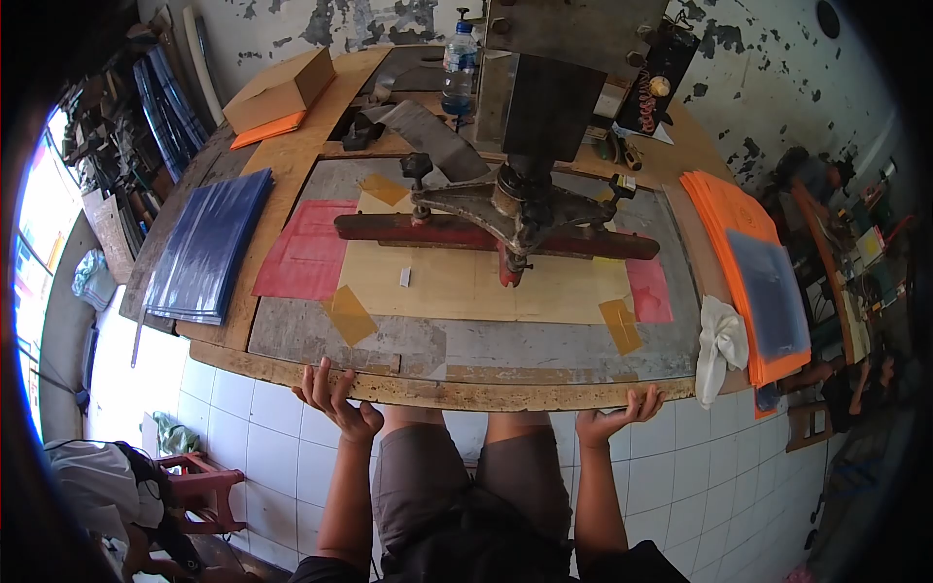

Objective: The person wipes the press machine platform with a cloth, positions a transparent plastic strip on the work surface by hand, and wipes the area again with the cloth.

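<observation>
My left hand (337,400) grips the worn front edge of the wooden table (486,394), its fingers curled over the top and somewhat apart. Farther right, my right hand (620,416) holds the same edge, fingertips on top and palm below. Beyond both hands lies a grey metal plate (292,335) bearing a cream sheet (466,301). Brown tape (350,316) covers the sheet's corners, and pink pieces (306,248) flank it. A small white piece (404,278) rests on the sheet. Above it hangs a press head with a long red bar (583,241), which hides the sheet's far part.
Blue plastic sheets (209,248) are stacked at left, near a cardboard box (280,89). At right are orange sheets (724,209), a clear blue sheet (768,287) and a white cloth (721,340). A water bottle (459,68) stands behind. A red stool (209,491) is lower left, beside a person.
</observation>
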Motion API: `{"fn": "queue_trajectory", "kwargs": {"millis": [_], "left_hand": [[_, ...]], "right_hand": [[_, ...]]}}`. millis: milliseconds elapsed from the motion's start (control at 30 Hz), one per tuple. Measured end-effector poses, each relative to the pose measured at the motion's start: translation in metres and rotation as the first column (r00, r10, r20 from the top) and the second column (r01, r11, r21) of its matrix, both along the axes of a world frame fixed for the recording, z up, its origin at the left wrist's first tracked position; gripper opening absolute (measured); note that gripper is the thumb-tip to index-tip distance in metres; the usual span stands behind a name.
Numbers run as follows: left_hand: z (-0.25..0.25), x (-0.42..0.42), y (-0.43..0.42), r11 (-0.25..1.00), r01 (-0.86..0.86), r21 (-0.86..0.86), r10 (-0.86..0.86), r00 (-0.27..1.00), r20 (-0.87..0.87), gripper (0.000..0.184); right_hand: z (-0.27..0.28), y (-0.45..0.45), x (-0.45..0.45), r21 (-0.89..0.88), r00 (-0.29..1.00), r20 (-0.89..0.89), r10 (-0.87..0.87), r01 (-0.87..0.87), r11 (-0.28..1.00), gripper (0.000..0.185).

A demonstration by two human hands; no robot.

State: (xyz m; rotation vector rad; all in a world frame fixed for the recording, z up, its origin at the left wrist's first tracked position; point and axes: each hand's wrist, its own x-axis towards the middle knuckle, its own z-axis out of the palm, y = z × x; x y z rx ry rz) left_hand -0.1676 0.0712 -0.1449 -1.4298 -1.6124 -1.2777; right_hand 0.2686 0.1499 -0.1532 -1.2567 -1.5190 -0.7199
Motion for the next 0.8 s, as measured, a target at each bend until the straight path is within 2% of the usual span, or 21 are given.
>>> {"fn": "queue_trajectory", "kwargs": {"millis": [300, 400, 500, 600, 800], "left_hand": [[-0.001, 0.0, -0.001, 1.0, -0.003, -0.016, 0.003, 1.0, 0.004, 0.046], [0.0, 0.001, -0.002, 1.0, -0.005, -0.024, 0.005, 1.0, 0.008, 0.046], [0.0, 0.002, -0.002, 1.0, -0.004, -0.024, 0.005, 1.0, 0.012, 0.046], [-0.001, 0.002, -0.002, 0.999, -0.015, -0.032, 0.015, 1.0, 0.01, 0.046], [-0.002, 0.002, 0.0, 1.0, -0.001, -0.029, 0.002, 1.0, 0.016, 0.046]], "right_hand": [[0.002, -0.001, 0.0, -0.002, 1.0, 0.003, -0.003, 0.003, 1.0, 0.06], [0.001, -0.002, 0.002, -0.024, 1.0, 0.003, 0.03, -0.03, 0.999, 0.068], [0.001, -0.002, 0.002, -0.024, 0.999, 0.008, 0.035, -0.035, 0.999, 0.064], [0.003, -0.006, 0.003, -0.052, 0.997, -0.013, 0.079, -0.08, 0.995, 0.062], [0.014, -0.026, 0.001, -0.156, 0.969, -0.156, 0.191, -0.215, 0.964, 0.072]]}}
